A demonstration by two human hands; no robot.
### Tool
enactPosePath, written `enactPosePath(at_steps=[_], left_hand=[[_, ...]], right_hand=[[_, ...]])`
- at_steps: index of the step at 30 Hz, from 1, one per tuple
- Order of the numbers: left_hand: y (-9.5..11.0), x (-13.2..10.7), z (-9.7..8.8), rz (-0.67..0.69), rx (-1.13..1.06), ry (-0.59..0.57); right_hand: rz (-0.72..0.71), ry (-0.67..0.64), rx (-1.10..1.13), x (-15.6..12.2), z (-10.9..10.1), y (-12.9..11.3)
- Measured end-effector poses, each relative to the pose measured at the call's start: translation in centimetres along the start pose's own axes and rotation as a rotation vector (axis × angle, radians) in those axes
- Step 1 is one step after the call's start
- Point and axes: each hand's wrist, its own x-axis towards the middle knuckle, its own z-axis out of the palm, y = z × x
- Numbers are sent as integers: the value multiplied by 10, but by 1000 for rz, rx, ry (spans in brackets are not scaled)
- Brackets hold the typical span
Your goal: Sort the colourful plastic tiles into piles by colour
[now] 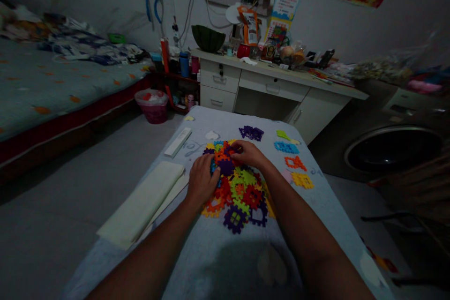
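Note:
A heap of flat interlocking plastic building blocks (246,178) with notched edges lies on the cloth-covered table, in red, purple, green, orange, yellow and blue. My left hand (202,179) rests against the heap's left edge, thumb apart from the fingers, holding nothing visible. At the far side of the heap, my right hand (248,153) has thumb and fingers drawn together on a block, mostly hidden and reddish. Sorted groups lie apart: purple blocks (251,133) behind, and blue blocks (286,147), orange blocks (296,163) and yellow blocks (302,180) down the right, beyond a green block (282,134).
Left on the table are a folded pale cloth or sheet (147,201) and a long white box-like object (178,142). A white desk (218,77) stands behind, a washing machine (393,126) at right, a bed (63,79) and a pink bin (153,108) at left.

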Motion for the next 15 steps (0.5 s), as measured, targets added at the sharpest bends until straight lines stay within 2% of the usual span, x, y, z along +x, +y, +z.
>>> enactPosePath(at_steps=[4,10,12,15], left_hand=[[1,0,-2,34,26,-1],[1,0,-2,51,12,-31],[0,-1,-1,43,15,-30],[-1,-1,1,33,23,-27]], right_hand=[[39,70,128,1,0,6],[157,108,538,5,-10,17],[228,183,621,9,-17,24],[366,389,700,21,-28,37]])
